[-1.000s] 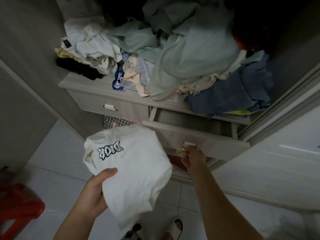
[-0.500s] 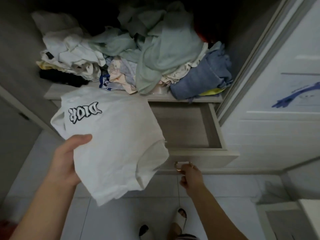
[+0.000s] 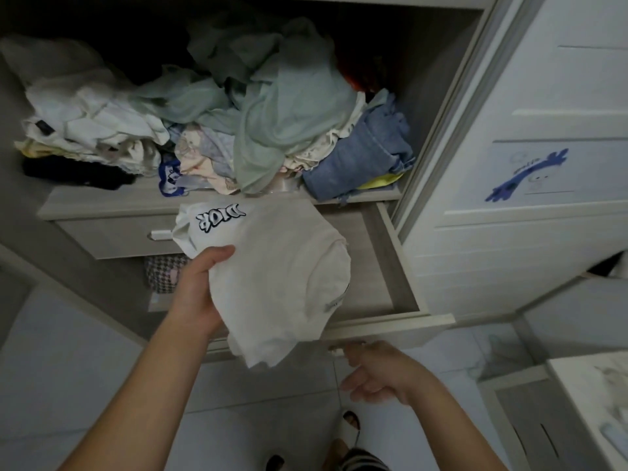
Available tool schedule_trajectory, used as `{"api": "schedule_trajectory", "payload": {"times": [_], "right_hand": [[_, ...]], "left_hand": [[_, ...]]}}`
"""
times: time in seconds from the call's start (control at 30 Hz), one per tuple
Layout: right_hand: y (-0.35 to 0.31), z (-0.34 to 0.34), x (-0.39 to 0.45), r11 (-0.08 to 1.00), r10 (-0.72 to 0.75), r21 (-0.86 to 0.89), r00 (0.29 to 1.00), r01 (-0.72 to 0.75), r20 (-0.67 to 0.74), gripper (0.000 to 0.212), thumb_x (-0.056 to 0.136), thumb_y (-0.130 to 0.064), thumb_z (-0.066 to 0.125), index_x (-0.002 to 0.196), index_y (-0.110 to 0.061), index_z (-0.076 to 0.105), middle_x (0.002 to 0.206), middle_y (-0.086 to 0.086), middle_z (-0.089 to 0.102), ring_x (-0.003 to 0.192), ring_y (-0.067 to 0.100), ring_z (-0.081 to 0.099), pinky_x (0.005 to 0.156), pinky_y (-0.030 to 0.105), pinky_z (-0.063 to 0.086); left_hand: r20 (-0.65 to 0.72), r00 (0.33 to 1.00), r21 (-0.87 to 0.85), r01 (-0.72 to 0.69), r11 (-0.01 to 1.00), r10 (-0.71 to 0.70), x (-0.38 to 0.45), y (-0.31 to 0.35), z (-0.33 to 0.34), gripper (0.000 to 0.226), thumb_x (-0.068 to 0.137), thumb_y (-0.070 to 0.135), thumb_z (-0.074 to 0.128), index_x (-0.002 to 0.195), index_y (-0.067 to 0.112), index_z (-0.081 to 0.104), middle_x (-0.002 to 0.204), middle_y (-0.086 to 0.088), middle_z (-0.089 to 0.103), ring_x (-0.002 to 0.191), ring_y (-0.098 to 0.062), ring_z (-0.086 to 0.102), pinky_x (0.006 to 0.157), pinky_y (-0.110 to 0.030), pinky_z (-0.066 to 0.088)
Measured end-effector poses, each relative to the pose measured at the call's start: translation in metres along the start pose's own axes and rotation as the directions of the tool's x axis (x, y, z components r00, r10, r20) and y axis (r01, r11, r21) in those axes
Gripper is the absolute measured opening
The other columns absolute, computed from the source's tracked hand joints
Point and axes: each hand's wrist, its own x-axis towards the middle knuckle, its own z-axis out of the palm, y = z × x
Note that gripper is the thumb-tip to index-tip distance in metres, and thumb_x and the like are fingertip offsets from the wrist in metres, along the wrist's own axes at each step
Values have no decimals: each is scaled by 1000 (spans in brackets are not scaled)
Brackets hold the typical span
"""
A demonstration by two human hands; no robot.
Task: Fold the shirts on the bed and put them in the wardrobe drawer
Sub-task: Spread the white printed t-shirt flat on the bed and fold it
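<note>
Your left hand (image 3: 197,294) grips the folded shirt (image 3: 272,277) right over the open drawer (image 3: 390,266), nearer its left side; your right hand (image 3: 377,372) hangs loose, empty, below the front edge.

drawer (image 3: 390,266) floor largely hidden by folded shirt (image 3: 282,283), handle hidden behind right hand (image 3: 373,372)

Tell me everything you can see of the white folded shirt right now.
The white shirt is a soft, creased fabric bundle, loosely folded, with black-and-white graffiti lettering near its far edge. The left hand grips its left side, thumb on top. It hangs in the air over the open drawer, its near corner drooping past the drawer front. Nothing else visibly touches it.
</note>
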Motion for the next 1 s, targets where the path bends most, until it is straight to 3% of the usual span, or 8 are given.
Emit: {"api": "schedule_trajectory", "payload": {"times": [0.1,0.2,0.3,0.43,0.67,0.73,0.83,1.0], "right_hand": [[-38,-41,-10,963,-269,-4,955,271,-125,40,88,-49,60,89,-12,75,84,10,77,67,17,72,55,22,54],[-81,-73,2,807,-552,-36,732,589,-399,41,77,-64,57,94,-30,74,94,-8,75,88,8,70,80,28,53],[-108,-89,31,719,-652,80,710,690,-265,50,76,-68,60,112,-34,67,112,-10,71,109,12,65,96,37,50],[-120,-109,64,802,-556,220,829,555,-65,59,76,-56,74,124,-26,59,118,3,71,107,26,68,95,51,53],[-140,-140,104,887,-449,-136,893,441,-36,58,74,-36,83,126,-21,62,118,1,69,109,26,64,97,45,51],[-154,-141,117,804,-518,-389,851,450,-87,62,78,-39,78,133,-20,56,122,0,64,108,23,61,89,34,49],[-162,-125,138,523,-619,-808,772,272,-141,50,86,-31,63,132,-20,47,127,8,58,110,29,58,89,36,49],[-115,-96,161,248,-714,-968,683,44,-152,82,85,-35,62,153,-19,18,155,17,19,139,37,25,114,49,25]], "left_hand": [[11,1000,-50,19,999,-18,16,-12,26,47,78,18,60,124,17,67,113,-10,72,97,-30,71,74,-40,58],[6,1000,-173,20,985,-19,34,-31,55,57,76,19,62,133,13,59,118,-11,70,103,-30,69,83,-41,56],[39,999,-303,-4,953,16,53,-55,72,44,82,17,63,126,14,66,124,-13,68,109,-32,67,83,-45,57],[56,998,-340,-16,940,37,75,-88,70,32,88,10,59,117,14,72,124,-16,67,110,-33,66,81,-46,57],[-200,974,-82,-126,989,108,108,-121,55,59,79,-1,69,135,14,55,128,-14,65,115,-33,64,85,-41,57],[-417,907,-30,-81,996,62,112,-131,53,48,81,-3,67,125,16,61,115,-10,72,98,-30,71,71,-38,59],[-601,774,51,283,958,-197,111,-149,56,28,92,11,61,119,14,60,100,-12,69,88,-33,65,79,-44,53],[-342,759,344,650,678,-554,108,-105,56,38,86,31,66,115,7,62,118,-19,67,105,-37,67,89,-46,53]]}}
